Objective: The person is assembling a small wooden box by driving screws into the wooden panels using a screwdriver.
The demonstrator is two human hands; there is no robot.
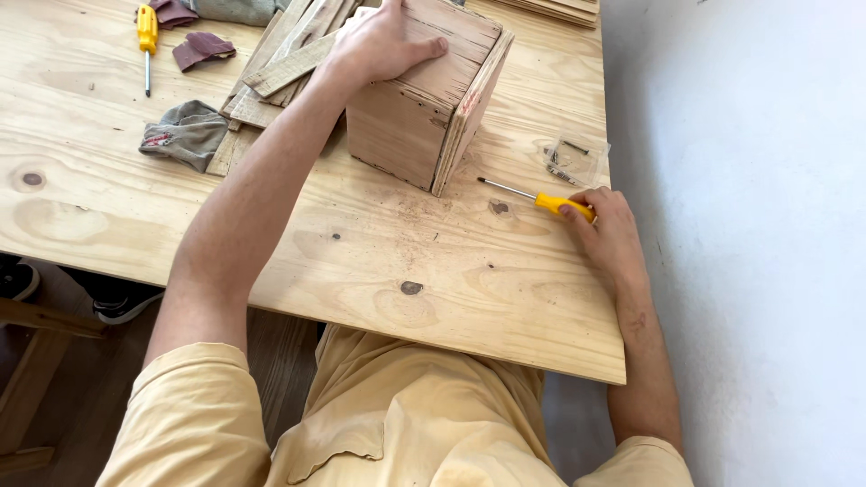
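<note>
The left hand [383, 41] lies flat, fingers spread, on top of a wooden box [424, 99] that stands near the far edge of the plywood desk [271, 234], toward its right side; the grip is wide and simply presses down on the top panel. The right hand [606, 230] rests close to the right edge of the desk, its grip narrow, with the fingertips closed on the yellow handle of a screwdriver [537, 198] that lies flat on the board, its metal shaft pointing left toward the box's near corner. Just beyond this hand sits a small clear bag of screws [575, 158]. Left of the box lies a heap of wooden slats [275, 77], and further left a grey cloth [187, 133], scraps of sandpaper [200, 47] and a second yellow screwdriver [147, 41] near the far edge.
</note>
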